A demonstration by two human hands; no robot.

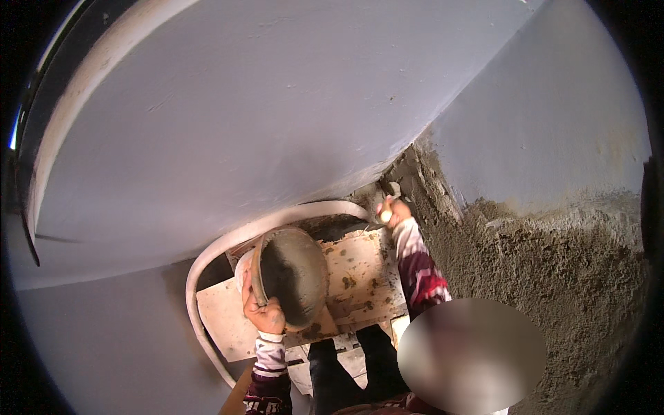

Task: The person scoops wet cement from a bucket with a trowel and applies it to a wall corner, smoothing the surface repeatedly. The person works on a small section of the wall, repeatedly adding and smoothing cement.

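L hand [265,315] has a closed grip on the near rim of a round metal pan [294,277], fingers curled over the edge, thumb side up; the pan is tipped so its inside faces the camera, w/ a dark smear of wet mortar [285,280] lying in the bowl. R hand [395,213] is closed round the handle of a small trowel [389,194]; the blade end points up and away into the corner, but it's too small to tell how much mortar sits on it. The key relation: the pan lies down and to the left of the trowel hand, well apart from it, while the trowel tip is touching or just short of the rough grey plaster patch [526,277] where it meets the smooth painted wall [539,117]. The R hand is thus the nearer one to the wall by far; the L hand only carries the supply. Trowel's long axis runs roughly along the R forearm, toward the seam. Under both hands is a mortar-stained wooden board [360,266] serving as a platform, and a pale hose [207,263] curves round its left side. Overhead sweeps a broad smooth grey surface [242,104], prob. a ceiling or soffit. Both sleeves are patterned maroon and white.
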